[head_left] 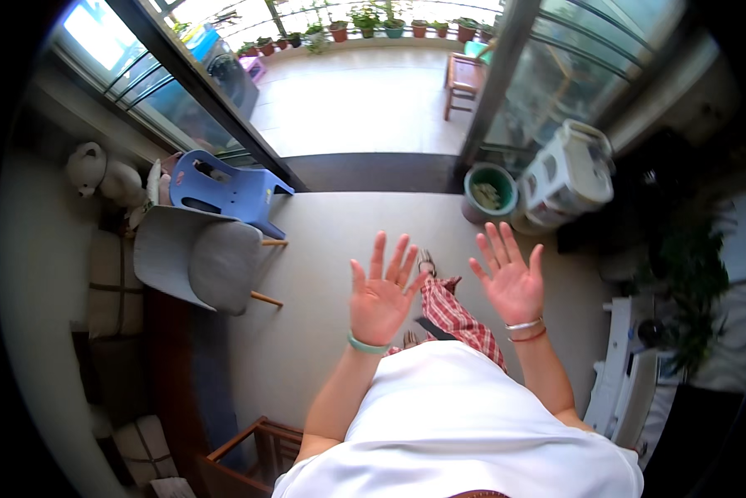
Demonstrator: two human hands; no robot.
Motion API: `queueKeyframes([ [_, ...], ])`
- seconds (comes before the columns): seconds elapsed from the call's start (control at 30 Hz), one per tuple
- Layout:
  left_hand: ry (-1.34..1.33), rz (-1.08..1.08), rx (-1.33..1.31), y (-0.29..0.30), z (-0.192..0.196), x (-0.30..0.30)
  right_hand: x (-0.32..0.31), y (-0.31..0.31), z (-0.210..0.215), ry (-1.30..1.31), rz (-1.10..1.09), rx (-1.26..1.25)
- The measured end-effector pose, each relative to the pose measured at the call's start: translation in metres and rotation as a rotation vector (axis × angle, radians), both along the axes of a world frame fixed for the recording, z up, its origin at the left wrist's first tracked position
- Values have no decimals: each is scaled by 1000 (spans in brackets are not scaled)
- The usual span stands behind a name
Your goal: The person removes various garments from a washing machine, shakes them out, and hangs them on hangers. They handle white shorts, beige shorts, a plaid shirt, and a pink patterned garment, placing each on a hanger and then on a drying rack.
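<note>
Both of my hands are raised in front of my body, palms showing and fingers spread. My left hand [381, 299] is open and empty, with a green bangle [367, 344] round its wrist. Likewise empty, my right hand [512, 280] is open to the right of it, and a silver bangle [524, 324] and a red cord [528, 335] circle that wrist. The two hands are apart and touch nothing. Below and between them show my red checked trousers [460, 319] and a sandalled foot [425, 264] on the pale floor.
Left are a grey chair [224, 266], a blue plastic child's chair [224, 191] and a white stuffed toy [107, 173]. Right stand a green-rimmed bucket [490, 192] and a white plastic appliance-like unit [564, 178]. Ahead, a sliding-door track [373, 173] borders a balcony with potted plants [365, 21] and a wooden chair [464, 79].
</note>
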State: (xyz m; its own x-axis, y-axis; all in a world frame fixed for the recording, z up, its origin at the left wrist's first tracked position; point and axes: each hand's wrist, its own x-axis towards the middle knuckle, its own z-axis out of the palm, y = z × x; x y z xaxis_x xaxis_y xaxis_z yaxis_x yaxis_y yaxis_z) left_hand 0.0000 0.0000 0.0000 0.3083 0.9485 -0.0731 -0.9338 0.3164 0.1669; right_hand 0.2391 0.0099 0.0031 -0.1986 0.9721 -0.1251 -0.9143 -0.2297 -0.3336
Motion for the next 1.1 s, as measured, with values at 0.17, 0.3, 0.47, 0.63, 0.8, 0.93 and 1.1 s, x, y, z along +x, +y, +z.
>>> queueKeyframes([
  [0.17, -12, -6, 3, 151, -4, 3, -17, 160, -1, -10, 83, 17],
  [0.3, 4, 71, 10, 273, 16, -5, -48, 299, 14, -43, 269, 28],
  [0.47, 67, 285, 24, 361, 26, -46, -104, 437, 28, 57, 487, 24],
  [0.63, -18, 428, -59, 454, 5, -90, -166, 559, 13, 117, 650, -1],
  [0.8, -40, 423, -91, 576, -4, -146, -221, 682, 6, 161, 752, 49],
  [0.93, 7, 358, -9, 687, 3, -189, -253, 769, 15, 68, 600, 15],
  [1.1, 94, 315, 61, 800, 14, -232, -292, 871, 22, 23, 474, 29],
])
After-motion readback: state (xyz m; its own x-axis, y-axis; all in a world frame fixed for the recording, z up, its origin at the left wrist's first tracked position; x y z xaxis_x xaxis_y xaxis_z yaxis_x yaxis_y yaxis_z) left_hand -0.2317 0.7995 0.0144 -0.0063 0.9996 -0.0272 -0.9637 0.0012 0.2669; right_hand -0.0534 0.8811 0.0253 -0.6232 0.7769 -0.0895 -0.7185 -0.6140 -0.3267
